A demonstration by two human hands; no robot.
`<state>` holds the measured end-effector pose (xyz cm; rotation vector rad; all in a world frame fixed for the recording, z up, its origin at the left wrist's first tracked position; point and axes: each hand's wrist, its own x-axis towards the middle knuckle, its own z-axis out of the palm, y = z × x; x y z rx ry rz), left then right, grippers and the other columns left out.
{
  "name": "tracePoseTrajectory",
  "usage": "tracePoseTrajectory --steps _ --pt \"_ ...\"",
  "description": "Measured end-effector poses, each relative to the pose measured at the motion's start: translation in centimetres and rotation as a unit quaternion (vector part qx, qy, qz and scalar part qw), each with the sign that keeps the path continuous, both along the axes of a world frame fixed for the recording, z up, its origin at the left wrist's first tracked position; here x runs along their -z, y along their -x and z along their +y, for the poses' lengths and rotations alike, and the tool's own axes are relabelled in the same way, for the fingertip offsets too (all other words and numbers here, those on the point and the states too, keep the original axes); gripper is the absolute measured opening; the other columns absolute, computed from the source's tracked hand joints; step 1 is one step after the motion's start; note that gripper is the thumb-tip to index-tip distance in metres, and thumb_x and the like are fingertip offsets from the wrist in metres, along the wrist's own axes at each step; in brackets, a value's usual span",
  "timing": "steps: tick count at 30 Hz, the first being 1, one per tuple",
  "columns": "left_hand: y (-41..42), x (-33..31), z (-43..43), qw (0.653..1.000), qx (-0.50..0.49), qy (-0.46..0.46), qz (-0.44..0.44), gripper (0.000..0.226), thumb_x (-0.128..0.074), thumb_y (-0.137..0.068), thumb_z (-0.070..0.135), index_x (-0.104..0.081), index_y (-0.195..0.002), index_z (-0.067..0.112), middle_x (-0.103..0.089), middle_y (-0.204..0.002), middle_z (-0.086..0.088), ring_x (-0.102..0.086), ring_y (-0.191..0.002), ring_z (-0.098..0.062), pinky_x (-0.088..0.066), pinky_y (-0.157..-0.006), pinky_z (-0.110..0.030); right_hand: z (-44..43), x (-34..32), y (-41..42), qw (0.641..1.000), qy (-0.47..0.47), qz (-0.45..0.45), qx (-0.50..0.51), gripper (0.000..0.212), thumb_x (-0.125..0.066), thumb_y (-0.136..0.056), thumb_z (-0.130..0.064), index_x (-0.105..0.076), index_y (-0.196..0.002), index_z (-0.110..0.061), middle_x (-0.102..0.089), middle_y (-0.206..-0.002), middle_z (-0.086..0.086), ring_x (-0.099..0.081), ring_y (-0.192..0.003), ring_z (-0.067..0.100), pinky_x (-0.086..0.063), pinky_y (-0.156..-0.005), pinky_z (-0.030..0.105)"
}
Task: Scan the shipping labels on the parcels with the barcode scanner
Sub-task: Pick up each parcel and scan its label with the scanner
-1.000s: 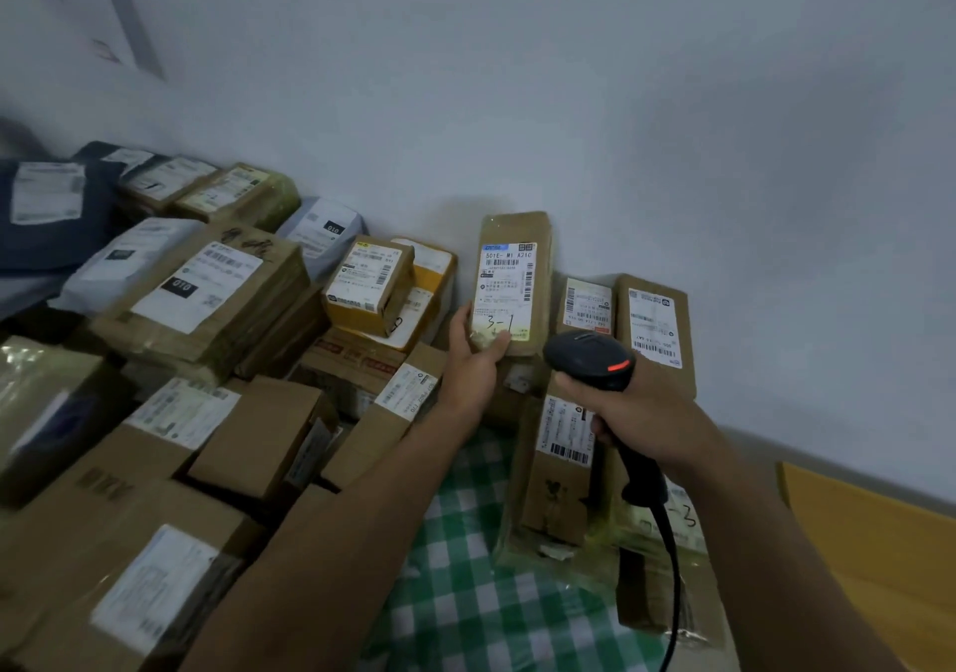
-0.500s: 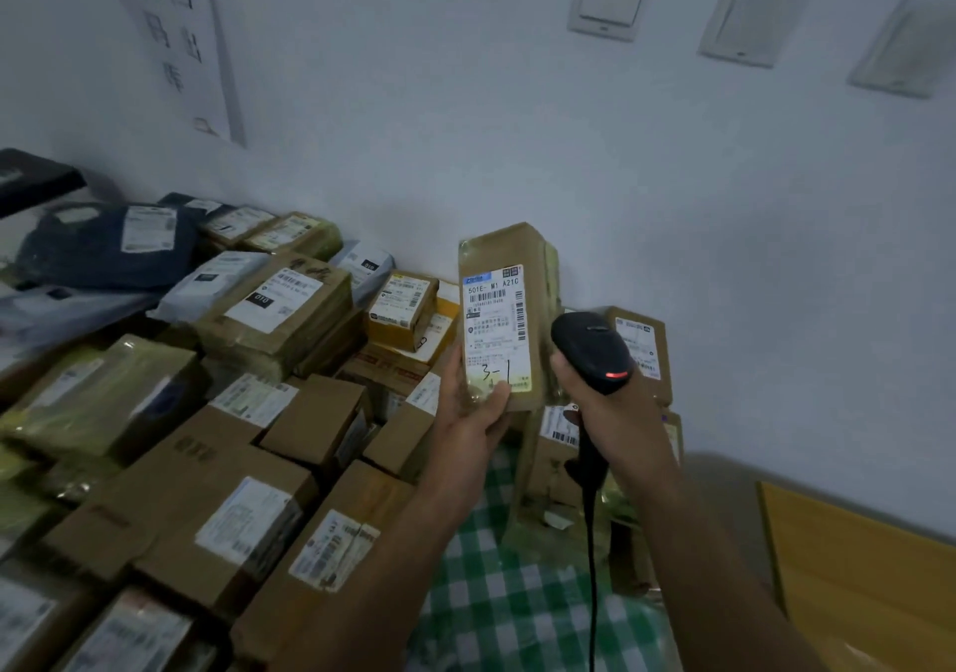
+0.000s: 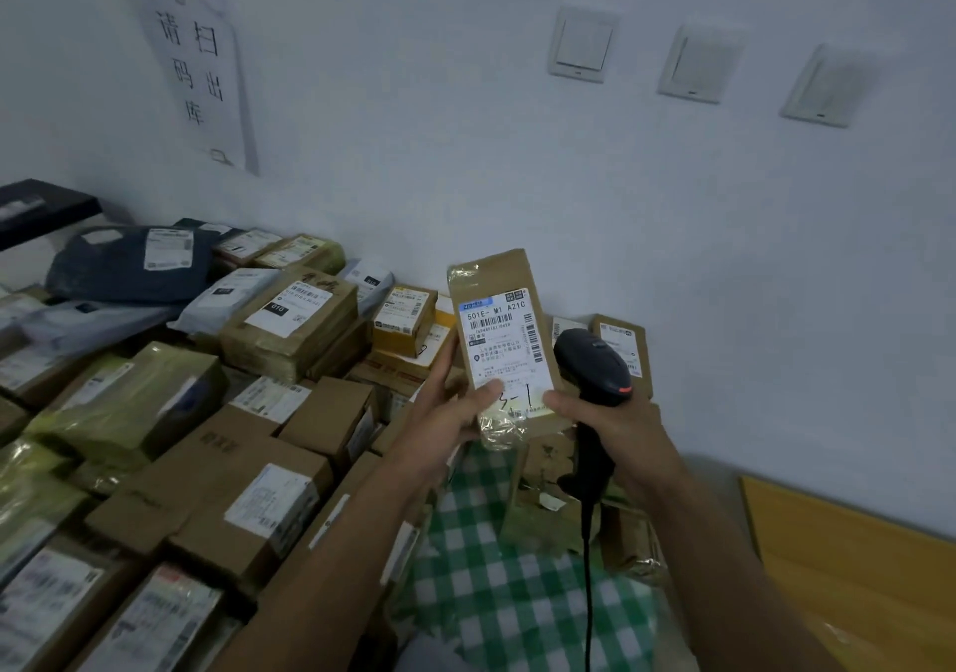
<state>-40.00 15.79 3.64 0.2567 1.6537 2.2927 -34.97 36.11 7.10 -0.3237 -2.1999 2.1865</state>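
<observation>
Brown parcel (image 3: 491, 275) upright above the parcel pile (image 3: 269, 444) — barcode scanner (image 3: 595, 363) beside it
Left hand (image 3: 455, 413) grips its lower end, shipping label (image 3: 499, 345) facing camera; right hand (image 3: 615, 423) curled round the scanner handle.

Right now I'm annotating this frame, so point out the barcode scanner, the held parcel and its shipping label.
barcode scanner (image 3: 591, 361), head view, its black head.
held parcel (image 3: 492, 270), head view, bare brown top end.
shipping label (image 3: 501, 344), head view, middle of white sheet.

left grip (image 3: 455, 407): raised, fingers clasping | right grip (image 3: 618, 431): raised, fingers wrapped
</observation>
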Motion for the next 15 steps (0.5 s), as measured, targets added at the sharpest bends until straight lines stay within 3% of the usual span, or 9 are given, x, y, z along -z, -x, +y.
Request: tracePoseTrajectory --steps 4,9,11,15 --pt "0.4 0.1 -0.1 0.997 -0.058 0.043 0.038 0.08 -0.075 -0.093 0.011 -0.044 -0.131 0.074 -0.069 -0.125 0.023 -0.066 -0.121 -0.009 -0.058 -0.098 -0.048 -0.2 -0.8 0.0 0.999 -0.029 0.01 0.032 0.048 -0.085 -0.084 -0.036 -0.066 -0.127 -0.033 -0.079 -0.112 -0.004 -0.075 -0.104 0.019 -0.064 -0.078 0.033" --pt "1.8 0.2 0.6 0.977 -0.1 0.146 0.116 0.091 -0.076 -0.093 0.016 -0.027 -0.141 0.075 -0.062 -0.13 0.034 -0.059 -0.123 0.003 -0.056 -0.103 -0.044 -0.8 -2.4 -0.4 0.994 -0.106 0.019 0.013 0.034 -0.08 -0.087 -0.047 -0.063 -0.116 -0.046 -0.075 -0.112 -0.015 -0.073 -0.102 0.01 -0.057 -0.063 0.016" --pt "2.9 0.6 0.9 0.967 -0.116 0.181 0.138 0.098 -0.079 -0.09 0.016 -0.02 -0.152 0.066 -0.056 -0.144 0.02 -0.055 -0.133 -0.004 -0.054 -0.105 -0.049 -1.1 -3.1 -0.3 0.989 -0.145 0.025 0.001 0.032 -0.077 -0.088 -0.048 -0.061 -0.116 -0.047 -0.075 -0.109 -0.016 -0.074 -0.095 0.008 -0.056 -0.066 0.017" --pt "6.0 2.7 1.5 0.951 -0.137 0.232 0.149 0.106 -0.086 -0.081 0.036 -0.015 -0.155 0.062 -0.046 -0.154 0.002 -0.05 -0.14 -0.019 -0.052 -0.105 -0.058 -1.2 -4.1 0.0 0.99 -0.143 0.008 -0.018 0.036 -0.078 -0.091 -0.042 -0.065 -0.124 -0.037 -0.079 -0.099 -0.01 -0.078 -0.083 0.015 -0.065 -0.083 0.04"
